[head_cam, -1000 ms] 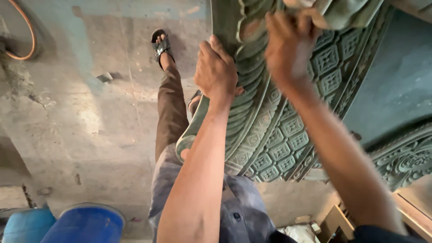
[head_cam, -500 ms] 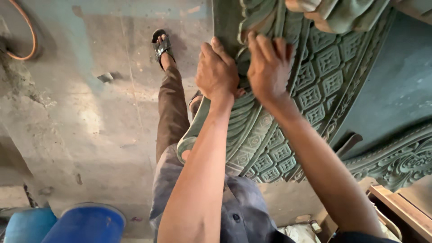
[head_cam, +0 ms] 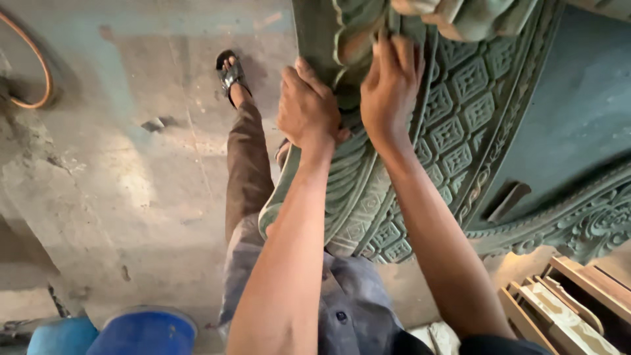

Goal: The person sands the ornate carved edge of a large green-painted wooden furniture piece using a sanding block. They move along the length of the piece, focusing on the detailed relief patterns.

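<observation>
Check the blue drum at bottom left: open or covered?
Cannot tell. Only part of the blue drum's rim shows at the frame's bottom edge.
</observation>
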